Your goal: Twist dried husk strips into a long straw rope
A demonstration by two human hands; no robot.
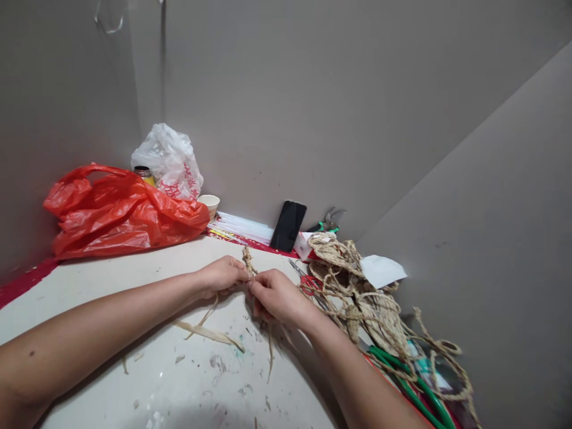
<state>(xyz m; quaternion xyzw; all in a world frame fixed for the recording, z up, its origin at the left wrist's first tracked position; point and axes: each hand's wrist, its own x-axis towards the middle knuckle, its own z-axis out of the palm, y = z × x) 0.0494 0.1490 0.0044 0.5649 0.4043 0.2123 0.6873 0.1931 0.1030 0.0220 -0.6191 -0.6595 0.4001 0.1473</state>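
Note:
Both hands meet over the middle of the white tabletop (179,369). My left hand (223,275) pinches a short braided piece of straw cord (247,257), whose knotted end stands up beyond the fingertips. Touching it from the other side, my right hand (273,295) is closed at the same cord, its fingertips against those of the left. Loose flat straw strips (210,335) hang below the left hand and lie on the table. Thinner strands (270,351) trail down under the right hand. The exact grip between the fingers is partly hidden.
A red plastic bag (129,214) and a white bag (167,158) stand at the back left, beside a paper cup (210,204). A black phone (288,225) leans on the wall. At right lie coiled straw rope (379,316), red-handled scissors (310,281), pruning shears (329,221) and a green-handled tool (415,387).

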